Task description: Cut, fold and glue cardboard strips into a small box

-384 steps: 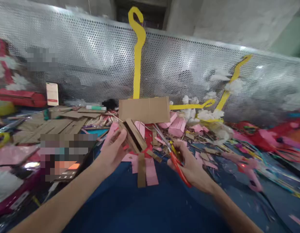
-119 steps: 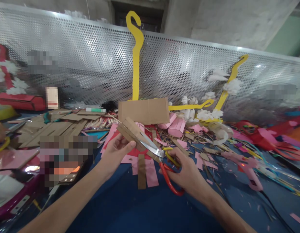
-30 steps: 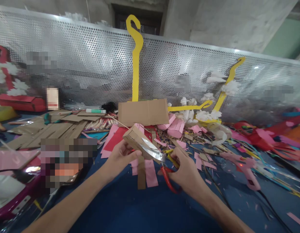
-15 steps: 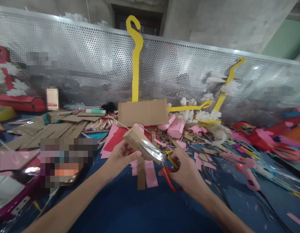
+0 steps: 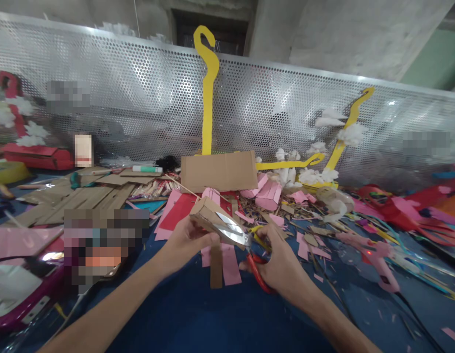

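Observation:
My left hand [image 5: 186,242] pinches a folded brown cardboard piece [image 5: 206,216] and holds it up over the blue table. My right hand [image 5: 282,262] grips scissors [image 5: 239,239] with red and yellow handles. Their steel blades lie against the cardboard piece's right end. Below the hands, a brown cardboard strip [image 5: 215,266] and a pink paper strip [image 5: 230,264] rest on the table.
Pink, red and brown offcuts [image 5: 271,215] litter the blue table [image 5: 198,314]. A flat cardboard sheet [image 5: 219,171] leans behind them. Yellow cut-outs [image 5: 207,98] stand against a perforated metal panel [image 5: 132,103]. A pink glue gun [image 5: 374,257] lies right. Cardboard strips [image 5: 76,196] lie left.
The scissors, held apart from the cardboard at first, have come onto its right end. Over the last second the cardboard and both hands have dropped slightly.

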`<move>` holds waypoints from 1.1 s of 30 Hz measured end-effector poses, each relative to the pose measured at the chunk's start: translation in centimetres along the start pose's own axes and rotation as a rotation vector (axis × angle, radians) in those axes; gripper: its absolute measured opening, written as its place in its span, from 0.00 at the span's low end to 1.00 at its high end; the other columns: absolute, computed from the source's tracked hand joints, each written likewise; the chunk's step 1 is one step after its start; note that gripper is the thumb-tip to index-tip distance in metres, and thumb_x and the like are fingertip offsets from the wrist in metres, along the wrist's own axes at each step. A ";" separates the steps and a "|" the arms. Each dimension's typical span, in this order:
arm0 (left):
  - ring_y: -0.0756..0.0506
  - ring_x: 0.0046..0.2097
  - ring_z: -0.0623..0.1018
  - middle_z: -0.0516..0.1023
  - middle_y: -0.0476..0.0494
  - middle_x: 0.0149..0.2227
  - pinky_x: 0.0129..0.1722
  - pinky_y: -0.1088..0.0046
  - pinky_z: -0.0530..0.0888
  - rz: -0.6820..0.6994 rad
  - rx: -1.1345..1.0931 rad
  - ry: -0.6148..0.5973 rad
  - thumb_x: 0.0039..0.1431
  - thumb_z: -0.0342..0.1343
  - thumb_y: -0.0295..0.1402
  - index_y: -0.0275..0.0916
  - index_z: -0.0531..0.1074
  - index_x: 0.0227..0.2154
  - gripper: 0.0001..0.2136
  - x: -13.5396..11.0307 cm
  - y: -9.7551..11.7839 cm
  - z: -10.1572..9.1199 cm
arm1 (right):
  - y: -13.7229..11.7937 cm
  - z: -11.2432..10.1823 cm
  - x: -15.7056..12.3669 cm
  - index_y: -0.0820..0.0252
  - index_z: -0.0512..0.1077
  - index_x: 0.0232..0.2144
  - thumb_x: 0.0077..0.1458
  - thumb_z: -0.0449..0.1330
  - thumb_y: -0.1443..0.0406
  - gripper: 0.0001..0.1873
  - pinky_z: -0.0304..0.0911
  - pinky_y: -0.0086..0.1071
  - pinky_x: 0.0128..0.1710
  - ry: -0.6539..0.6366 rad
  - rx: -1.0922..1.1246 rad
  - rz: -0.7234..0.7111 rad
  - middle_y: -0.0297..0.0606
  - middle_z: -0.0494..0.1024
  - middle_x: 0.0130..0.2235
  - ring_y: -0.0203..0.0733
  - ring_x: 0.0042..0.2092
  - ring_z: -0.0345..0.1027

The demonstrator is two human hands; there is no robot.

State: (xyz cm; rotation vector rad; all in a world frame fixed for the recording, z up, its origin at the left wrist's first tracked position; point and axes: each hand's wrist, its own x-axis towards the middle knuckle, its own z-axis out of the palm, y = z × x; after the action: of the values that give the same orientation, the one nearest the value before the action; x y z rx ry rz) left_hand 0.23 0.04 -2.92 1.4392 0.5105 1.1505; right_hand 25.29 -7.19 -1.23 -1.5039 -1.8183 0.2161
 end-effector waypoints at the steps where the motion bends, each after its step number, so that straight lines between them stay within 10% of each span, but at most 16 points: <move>1: 0.41 0.51 0.81 0.83 0.40 0.48 0.54 0.59 0.78 0.000 0.010 -0.014 0.60 0.68 0.32 0.40 0.75 0.47 0.14 0.0 0.1 0.0 | -0.1 -0.1 -0.1 0.54 0.64 0.40 0.46 0.71 0.63 0.23 0.67 0.39 0.40 -0.017 0.003 -0.023 0.38 0.73 0.40 0.49 0.41 0.69; 33: 0.38 0.49 0.83 0.85 0.40 0.44 0.52 0.57 0.78 -0.019 0.350 -0.018 0.58 0.66 0.33 0.40 0.80 0.41 0.09 0.3 2.1 -0.7 | -0.4 -0.7 0.2 0.54 0.66 0.39 0.54 0.62 0.70 0.11 0.65 0.38 0.44 -0.115 0.060 -0.057 0.37 0.73 0.43 0.48 0.45 0.68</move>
State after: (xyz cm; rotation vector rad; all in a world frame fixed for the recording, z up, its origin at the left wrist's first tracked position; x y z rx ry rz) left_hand -0.88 0.13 -0.99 1.7376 0.7382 1.0678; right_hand 25.41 -7.34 -0.46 -1.4216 -1.9248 0.3329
